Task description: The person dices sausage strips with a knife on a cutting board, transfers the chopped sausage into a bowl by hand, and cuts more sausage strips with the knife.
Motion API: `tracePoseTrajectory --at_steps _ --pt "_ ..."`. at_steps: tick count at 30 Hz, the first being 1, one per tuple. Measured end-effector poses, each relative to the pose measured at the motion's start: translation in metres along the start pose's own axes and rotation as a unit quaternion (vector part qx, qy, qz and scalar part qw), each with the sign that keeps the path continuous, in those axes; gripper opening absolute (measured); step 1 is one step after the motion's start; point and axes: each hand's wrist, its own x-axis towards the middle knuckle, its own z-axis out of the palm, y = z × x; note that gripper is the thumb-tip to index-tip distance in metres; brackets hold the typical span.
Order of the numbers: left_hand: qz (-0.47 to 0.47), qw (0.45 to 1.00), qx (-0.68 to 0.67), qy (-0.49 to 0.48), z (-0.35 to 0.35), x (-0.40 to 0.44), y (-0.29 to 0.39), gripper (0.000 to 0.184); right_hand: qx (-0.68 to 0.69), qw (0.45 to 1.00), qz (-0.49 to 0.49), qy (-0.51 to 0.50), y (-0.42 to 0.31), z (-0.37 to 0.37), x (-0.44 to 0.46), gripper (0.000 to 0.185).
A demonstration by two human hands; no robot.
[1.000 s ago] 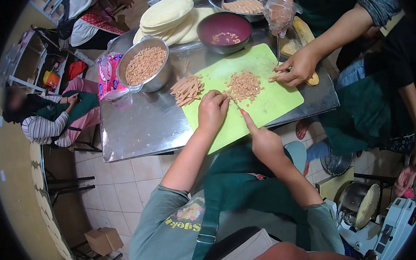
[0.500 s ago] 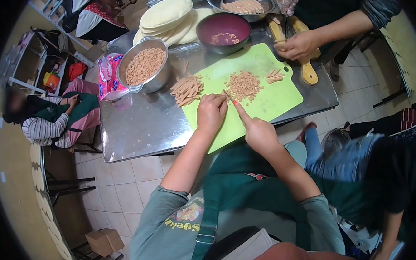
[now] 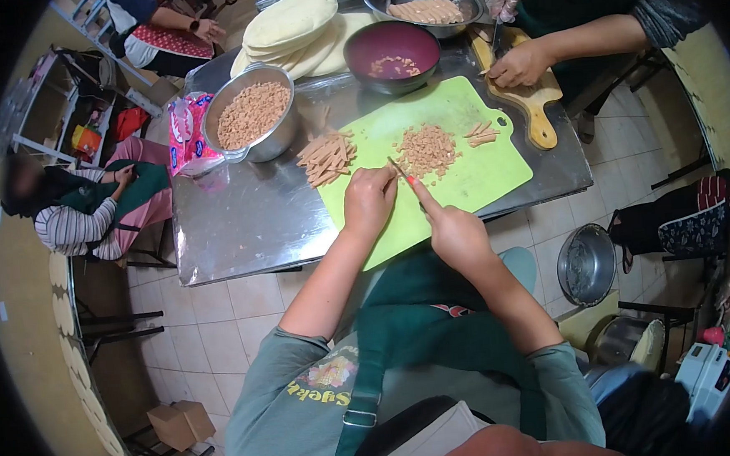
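Note:
My right hand (image 3: pixel 459 232) grips a small knife (image 3: pixel 401 171) with a red handle, the index finger stretched along it. Its blade lies beside the fingertips of my left hand (image 3: pixel 370 199). That hand is closed and pressed down on the green cutting board (image 3: pixel 462 176); whatever is under its fingers is hidden. Diced pinkish-brown meat, perhaps sausage (image 3: pixel 427 149), forms a pile just beyond the blade. To the left, a heap of meat strips (image 3: pixel 327 158) overlaps the board's edge. A few more strips (image 3: pixel 482 133) lie at the board's right end.
Across the metal table (image 3: pixel 240 236) stand a pot of diced meat (image 3: pixel 253 116), a purple-lined bowl (image 3: pixel 393 55), a steel bowl (image 3: pixel 423 3) and stacked flat rounds (image 3: pixel 290 25). Opposite, a co-worker's hands (image 3: pixel 518 64) hold a knife over a wooden board (image 3: pixel 540 121).
The person at my right has moved lower in view, uncovering a metal basin on the floor. The co-worker's cutting hand has shifted slightly. My hands stay almost in place.

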Motion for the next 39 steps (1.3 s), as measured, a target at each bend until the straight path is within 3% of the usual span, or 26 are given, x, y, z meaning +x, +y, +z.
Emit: tracePoseTrajectory --at_steps 3,14,24,30,32,39 --pt "-0.005 1.0 -0.004 0.008 0.003 -0.001 -0.004 0.008 -0.029 0.998 0.011 -0.051 -0.002 0.004 0.006 0.077" --pt "-0.016 1.0 -0.002 -0.003 0.003 -0.003 -0.008 0.007 0.02 0.997 -0.034 0.065 0.015 0.003 -0.043 0.07" --pt "-0.009 1.0 -0.012 -0.006 0.0 -0.004 -0.009 0.007 -0.011 1.0 -0.019 -0.013 -0.002 0.005 0.001 0.074" --pt "-0.012 1.0 -0.007 0.014 0.0 -0.005 -0.008 0.008 -0.047 0.999 -0.004 0.01 -0.001 0.009 -0.028 0.072" --pt "-0.021 1.0 -0.013 0.01 0.0 -0.006 -0.009 0.007 -0.033 0.998 -0.026 0.055 0.004 0.008 -0.042 0.072" --pt "-0.034 0.999 -0.019 -0.01 -0.003 -0.008 -0.006 0.005 0.018 0.998 -0.025 0.063 0.008 -0.002 -0.032 0.07"
